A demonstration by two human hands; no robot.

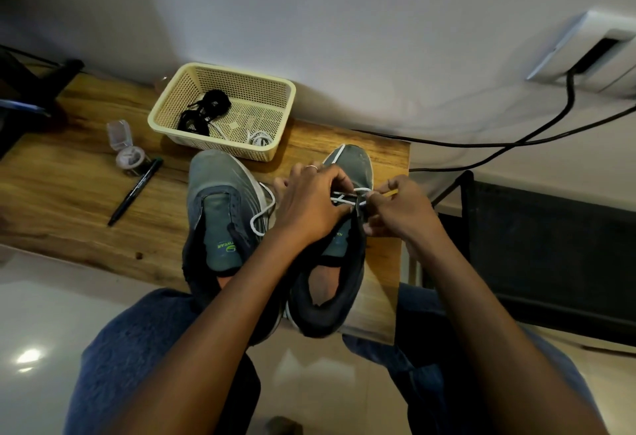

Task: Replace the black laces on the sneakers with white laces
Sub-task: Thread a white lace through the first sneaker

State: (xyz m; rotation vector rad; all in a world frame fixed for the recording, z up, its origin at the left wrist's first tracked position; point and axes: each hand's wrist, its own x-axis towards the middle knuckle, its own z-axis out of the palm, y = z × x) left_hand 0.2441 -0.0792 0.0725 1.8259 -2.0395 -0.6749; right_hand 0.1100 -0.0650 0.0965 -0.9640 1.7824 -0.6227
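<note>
Two grey mesh-fabric sneakers with dark padded collars stand side by side on a wood-grain table [69, 173], toes pointing away from the person. Right sneaker [347, 173]: beneath both hands, a thin white lace [358, 191] crossing its lowest eyelets. Left hand [311, 202], a ring on one finger, curls over the shoe's throat and pinches the white lace; right hand [401, 209] pinches the lace's other end at the eyelet row. A loose length of the same cord loops just left of the left hand. Left sneaker [220, 200]: just left of the left hand, unlaced, tongue exposed. Beyond the hands, a cream perforated plastic basket [179, 97], rectangular with rounded corners, holds coiled black laces [206, 109] and a bundled white cord [258, 138]. Well left of the hands: a black marker [136, 192] and a small clear round container [128, 155], lid flipped open.
</note>
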